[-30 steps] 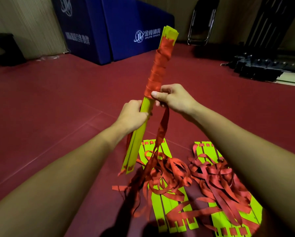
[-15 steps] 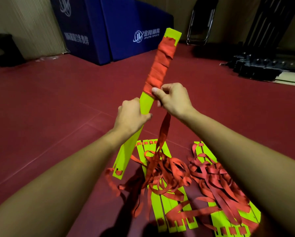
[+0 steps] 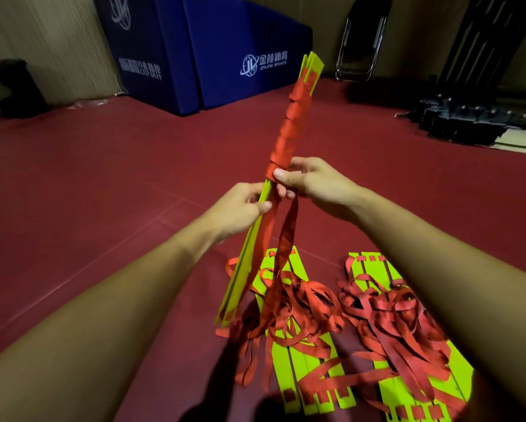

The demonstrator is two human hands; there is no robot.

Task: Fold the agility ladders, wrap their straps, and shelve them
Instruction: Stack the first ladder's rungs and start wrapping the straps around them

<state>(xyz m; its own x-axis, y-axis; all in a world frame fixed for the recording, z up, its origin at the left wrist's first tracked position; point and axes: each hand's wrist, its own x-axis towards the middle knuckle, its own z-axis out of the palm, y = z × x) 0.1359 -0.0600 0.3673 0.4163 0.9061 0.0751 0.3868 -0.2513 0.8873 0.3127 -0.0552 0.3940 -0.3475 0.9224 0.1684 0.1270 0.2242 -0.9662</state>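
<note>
I read the ladder bundle [image 3: 246,263] as lime yellow, its upper half banded in red strap [image 3: 289,132] wound in overlapping rings. The left floor ladder [image 3: 286,373] and right floor ladder [image 3: 377,271] show the same lime, with small red squares along their ends and red tangles across them. The floor [image 3: 103,184] is maroon. The mat [image 3: 225,32] is deep blue with white lettering.

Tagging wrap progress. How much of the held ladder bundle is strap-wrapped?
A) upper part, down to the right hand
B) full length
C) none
A: red strap coils cover the bundle from near its top to the right hand; below the left hand it is bare yellow.
</note>
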